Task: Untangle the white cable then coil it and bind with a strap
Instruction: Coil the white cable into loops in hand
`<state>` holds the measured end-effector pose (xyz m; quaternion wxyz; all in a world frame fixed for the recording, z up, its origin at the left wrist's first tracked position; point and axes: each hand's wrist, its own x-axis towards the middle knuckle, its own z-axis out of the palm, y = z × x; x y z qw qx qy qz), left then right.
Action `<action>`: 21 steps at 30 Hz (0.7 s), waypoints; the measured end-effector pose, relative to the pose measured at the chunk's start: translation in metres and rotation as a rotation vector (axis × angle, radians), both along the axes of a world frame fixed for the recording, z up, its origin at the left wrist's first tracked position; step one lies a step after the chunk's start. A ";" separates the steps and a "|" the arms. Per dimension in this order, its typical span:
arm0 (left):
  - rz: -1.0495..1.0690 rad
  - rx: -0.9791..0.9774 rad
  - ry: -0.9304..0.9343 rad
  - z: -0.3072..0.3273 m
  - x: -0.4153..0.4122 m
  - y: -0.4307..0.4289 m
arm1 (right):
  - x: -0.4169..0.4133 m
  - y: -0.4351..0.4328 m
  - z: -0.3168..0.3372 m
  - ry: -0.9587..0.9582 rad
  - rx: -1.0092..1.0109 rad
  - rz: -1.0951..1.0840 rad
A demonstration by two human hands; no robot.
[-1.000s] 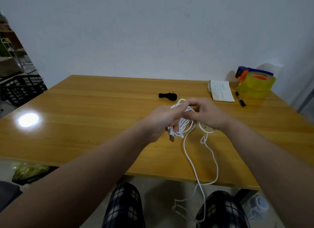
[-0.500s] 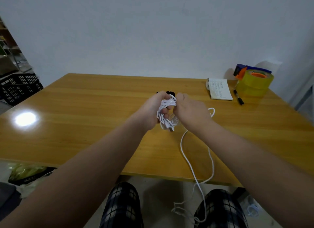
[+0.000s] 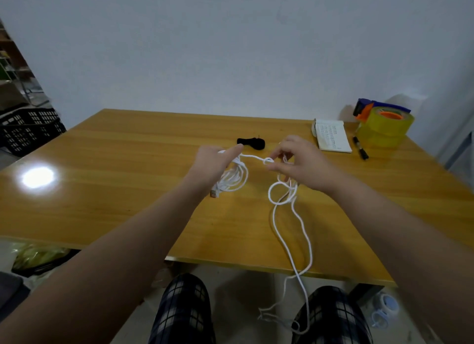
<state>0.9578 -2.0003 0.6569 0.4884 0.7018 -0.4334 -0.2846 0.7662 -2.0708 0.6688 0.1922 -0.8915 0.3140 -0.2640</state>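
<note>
A white cable (image 3: 279,197) stretches between my two hands above the wooden table (image 3: 128,189). My left hand (image 3: 213,164) holds a bundle of several coiled loops, which hang below it with a plug at the bottom. My right hand (image 3: 297,161) pinches a small knot in the strand between thumb and fingers. More loops dangle under the right hand, and the cable's tail runs over the table's front edge down to the floor between my knees. A black strap (image 3: 251,142) lies on the table just beyond both hands.
A small notebook (image 3: 332,136), a black marker (image 3: 360,151) and a yellow tape roll on a dispenser (image 3: 384,125) sit at the table's far right. A black crate (image 3: 28,131) stands on the floor to the left. A wall lies behind the table.
My hands were pressed together on the bundle; now they have drawn apart, the left keeping the coils and the right pulling out a knotted strand to the right.
</note>
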 end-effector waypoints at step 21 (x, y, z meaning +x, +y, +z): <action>-0.017 -0.206 0.026 0.015 -0.007 -0.004 | 0.033 0.023 -0.011 -0.207 0.444 -0.028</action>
